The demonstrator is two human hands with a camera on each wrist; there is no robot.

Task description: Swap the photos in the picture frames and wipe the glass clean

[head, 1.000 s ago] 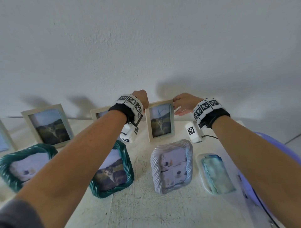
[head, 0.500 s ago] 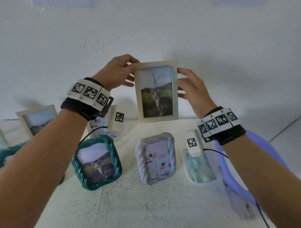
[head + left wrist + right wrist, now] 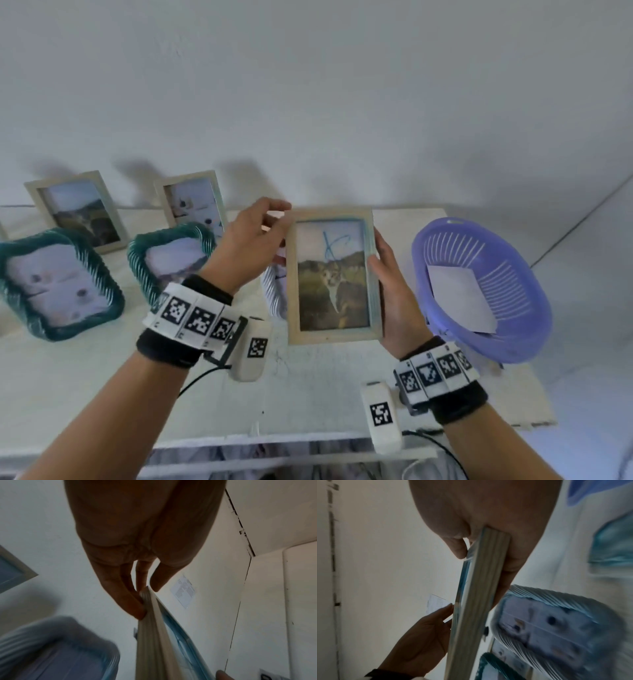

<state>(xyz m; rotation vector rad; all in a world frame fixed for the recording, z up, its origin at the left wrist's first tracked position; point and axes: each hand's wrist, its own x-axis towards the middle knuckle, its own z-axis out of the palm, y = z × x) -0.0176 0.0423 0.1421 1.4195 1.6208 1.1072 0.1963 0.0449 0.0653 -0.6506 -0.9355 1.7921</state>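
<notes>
I hold a beige wooden frame (image 3: pixel 332 274) upright above the table, and it shows a photo of a cat in a field. A blue scribble (image 3: pixel 330 245) marks the upper part of its glass. My left hand (image 3: pixel 277 219) pinches the frame's top left corner between thumb and fingers. My right hand (image 3: pixel 378 263) grips the right edge, thumb on the front and fingers behind. The left wrist view shows my fingers (image 3: pixel 135 601) pinching the frame's edge (image 3: pixel 150 635). The right wrist view shows the frame's edge (image 3: pixel 474 595) in my palm.
Two teal wavy frames (image 3: pixel 58 284) (image 3: pixel 171 257) and two beige frames (image 3: pixel 77 210) (image 3: pixel 191 202) stand at the left on the white table (image 3: pixel 308 404). A pale ribbed frame (image 3: pixel 274 294) stands behind the held one. A purple basket (image 3: pixel 479 287) holding a white sheet (image 3: pixel 459 298) sits at the right.
Both hands lifted the beige cat frame from the back of the table, raised it, then brought it lower and closer to me. The view swung right, so the basket shows fully.
</notes>
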